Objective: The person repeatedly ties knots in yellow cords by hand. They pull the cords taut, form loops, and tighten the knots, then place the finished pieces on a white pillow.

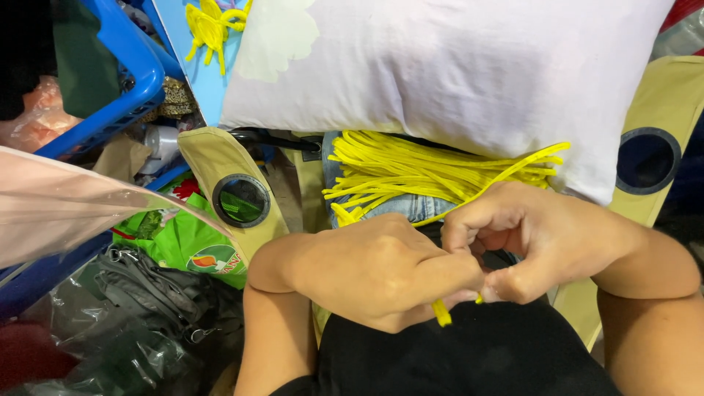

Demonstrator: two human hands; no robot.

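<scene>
Nearest the lens, black clothing (pixel 469 359) fills the lower edge at 6 o'clock, with both forearms rising from it. The left hand (pixel 374 268) is curled tight, knuckles up, its fingers clenched on a yellow strip (pixel 442 313) whose short end projects below the fist at 6 o'clock. The right hand (pixel 528 238) meets it from 3 o'clock, fingertips pinched on the same strip; the two hands touch at the centre. From the right hand the strip runs up toward 1 o'clock and ends against the pillow (pixel 455 73). A bundle of yellow strips (pixel 411 172) lies just beyond the hands at 12 o'clock, on blue denim (pixel 411 207), its far side tucked under the pillow's lower edge. Tan panels with round dark windows flank the lap: one (pixel 235 194) at 9 o'clock, one (pixel 649 158) at 2 o'clock. At 10 o'clock a blue plastic basket (pixel 128 88) stands; green packaging (pixel 187 242) and dark plastic bags (pixel 139 315) crowd 8 o'clock. Open room is narrow, confined to the lap between the panels.
</scene>
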